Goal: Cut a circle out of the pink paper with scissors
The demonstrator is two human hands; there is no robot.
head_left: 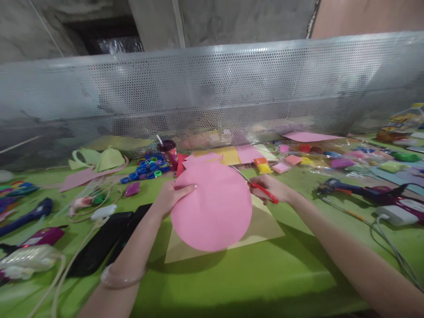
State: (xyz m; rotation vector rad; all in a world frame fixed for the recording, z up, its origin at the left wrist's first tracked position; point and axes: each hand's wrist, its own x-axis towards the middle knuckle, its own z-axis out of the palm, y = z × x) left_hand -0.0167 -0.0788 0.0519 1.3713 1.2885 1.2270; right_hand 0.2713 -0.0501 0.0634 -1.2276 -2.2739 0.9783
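My left hand point(170, 196) pinches the left edge of a round pink paper sheet point(212, 207), holding it above a tan sheet point(261, 225) that lies on the green table point(232, 278). My right hand point(271, 187) grips red-handled scissors point(256, 185), whose blades point up and left along the pink paper's upper right edge. A clear bangle point(119, 278) sits on my left wrist.
Two black flat objects point(106, 240) lie left of my arm. Blue rings point(149, 170) and a dark red cup point(169, 153) stand behind. Glue guns point(357, 191) with cords lie right; coloured foam blocks point(265, 167) and paper sheets line the perforated metal screen point(212, 88).
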